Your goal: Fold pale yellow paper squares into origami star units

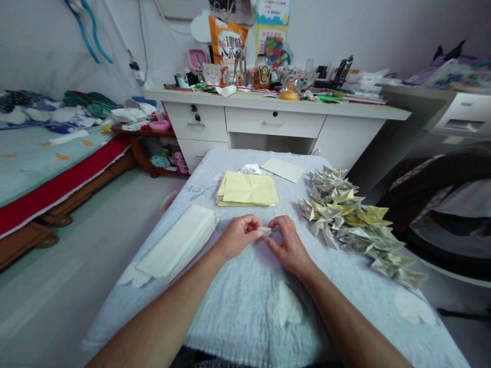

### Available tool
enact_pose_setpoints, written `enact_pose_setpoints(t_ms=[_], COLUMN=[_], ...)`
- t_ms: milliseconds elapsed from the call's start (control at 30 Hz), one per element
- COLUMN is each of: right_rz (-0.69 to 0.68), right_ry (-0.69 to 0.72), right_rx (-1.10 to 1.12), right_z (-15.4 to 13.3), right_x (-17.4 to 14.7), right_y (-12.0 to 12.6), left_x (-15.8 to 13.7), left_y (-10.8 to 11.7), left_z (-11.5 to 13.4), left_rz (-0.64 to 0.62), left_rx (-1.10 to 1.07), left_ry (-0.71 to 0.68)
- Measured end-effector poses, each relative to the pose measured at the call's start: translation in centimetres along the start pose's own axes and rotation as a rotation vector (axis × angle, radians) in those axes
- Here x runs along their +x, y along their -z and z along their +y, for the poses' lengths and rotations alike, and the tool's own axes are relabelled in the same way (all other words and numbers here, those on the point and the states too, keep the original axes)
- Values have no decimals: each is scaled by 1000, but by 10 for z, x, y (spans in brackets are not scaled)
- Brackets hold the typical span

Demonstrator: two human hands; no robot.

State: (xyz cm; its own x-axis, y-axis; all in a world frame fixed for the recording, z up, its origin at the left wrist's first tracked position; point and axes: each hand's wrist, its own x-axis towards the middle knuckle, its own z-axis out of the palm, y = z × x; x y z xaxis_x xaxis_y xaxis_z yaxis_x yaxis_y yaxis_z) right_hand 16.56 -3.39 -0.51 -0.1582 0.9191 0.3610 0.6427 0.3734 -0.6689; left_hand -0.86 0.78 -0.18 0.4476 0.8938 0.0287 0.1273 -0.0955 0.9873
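Observation:
Between my two hands, over the middle of the cloth-covered table, is a small folded piece of pale paper (264,231). My left hand (240,236) pinches its left end between thumb and fingers. On the other end, the thumb and fingertips of my right hand (287,243) close in; they partly hide the paper. Just beyond my hands lies a stack of yellow paper sheets (249,189), the top one creased. Folded paper pieces (356,220) with pointed tips, grey and yellow, are heaped to the right. A stack of long white paper (178,243) rests at the left.
A pale card (283,169) and a crumpled white paper (250,168) lie at the table's far end. Behind stands a white desk (276,122) crowded with items. A bed (57,168) is on the left, a washing machine (456,122) on the right.

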Motion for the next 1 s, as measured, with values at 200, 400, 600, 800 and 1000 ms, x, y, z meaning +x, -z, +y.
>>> enact_pose_setpoints(t_ms=[200,400,600,800,1000], right_rz=[7,34,22,-103,-145], right_ry=[-65,-58,60,69,61], right_rx=[258,228,-150,-279,-278], right_z=[-4,-4,0,-2,2], right_x=[4,3,2,1,-3], right_y=[-1,-1,-4,-3,2], left_x=[1,-1,-5,-9,-13], left_y=[-7,-12,-15,-12,-8], left_z=[-1,-5,1,-2,-2], left_rz=[-40,-5,66,2,-41], left_rx=[-323,-108,318,579,717], left_ry=[76,50,-213,-282,-345])
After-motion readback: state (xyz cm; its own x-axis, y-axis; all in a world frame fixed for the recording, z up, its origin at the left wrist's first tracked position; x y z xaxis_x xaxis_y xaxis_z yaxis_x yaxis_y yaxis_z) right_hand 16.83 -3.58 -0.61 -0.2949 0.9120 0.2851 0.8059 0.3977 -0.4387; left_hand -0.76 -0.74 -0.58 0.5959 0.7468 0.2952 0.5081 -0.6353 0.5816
